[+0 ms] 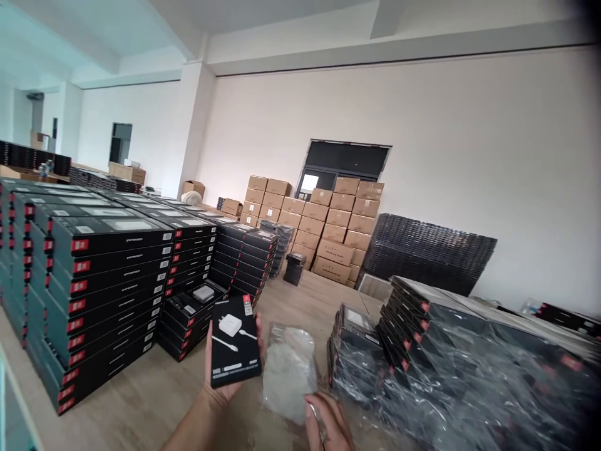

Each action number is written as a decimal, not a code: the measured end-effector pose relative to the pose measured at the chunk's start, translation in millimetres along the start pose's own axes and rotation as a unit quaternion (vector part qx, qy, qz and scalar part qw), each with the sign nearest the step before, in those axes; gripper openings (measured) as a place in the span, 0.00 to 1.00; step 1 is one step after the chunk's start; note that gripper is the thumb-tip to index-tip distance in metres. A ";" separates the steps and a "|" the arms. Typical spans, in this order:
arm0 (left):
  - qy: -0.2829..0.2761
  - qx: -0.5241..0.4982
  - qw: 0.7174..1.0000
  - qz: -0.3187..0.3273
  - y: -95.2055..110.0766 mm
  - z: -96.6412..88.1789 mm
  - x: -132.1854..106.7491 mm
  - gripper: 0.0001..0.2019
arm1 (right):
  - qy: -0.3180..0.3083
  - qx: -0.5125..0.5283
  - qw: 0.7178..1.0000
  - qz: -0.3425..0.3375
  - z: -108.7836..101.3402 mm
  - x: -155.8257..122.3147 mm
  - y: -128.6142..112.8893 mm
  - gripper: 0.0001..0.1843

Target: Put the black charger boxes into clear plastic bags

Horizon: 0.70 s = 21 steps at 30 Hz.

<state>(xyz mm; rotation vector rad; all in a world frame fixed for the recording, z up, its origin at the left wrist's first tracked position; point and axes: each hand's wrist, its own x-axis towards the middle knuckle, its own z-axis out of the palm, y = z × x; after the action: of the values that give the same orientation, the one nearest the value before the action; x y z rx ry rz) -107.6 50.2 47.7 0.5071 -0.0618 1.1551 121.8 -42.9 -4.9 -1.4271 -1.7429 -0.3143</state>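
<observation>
My left hand (220,388) holds a flat black product box (235,341) upright, its front showing a white charger and cable. My right hand (328,423) pinches the lower edge of a clear plastic bag (288,369) just right of the box. Both are above a wooden table (141,401). Straight behind the box sits an open black box (195,300) with a white charger inside, on a low stack.
Tall stacks of black boxes with red labels (103,294) fill the left of the table. Bagged black boxes (446,351) pile up on the right. Brown cartons (323,225) and black trays (427,254) stand against the far wall.
</observation>
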 end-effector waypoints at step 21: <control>0.020 0.262 0.949 -0.175 -20.3 -8.6 -0.8 0.20 | -0.038 0.135 0.971 0.192 -61.5 81.9 -23.7 0.25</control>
<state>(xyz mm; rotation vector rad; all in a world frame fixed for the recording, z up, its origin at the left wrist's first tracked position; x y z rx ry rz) -91.8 46.9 32.7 0.9238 0.3680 0.8233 127.8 -34.5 99.7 -1.5462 -1.4595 0.1801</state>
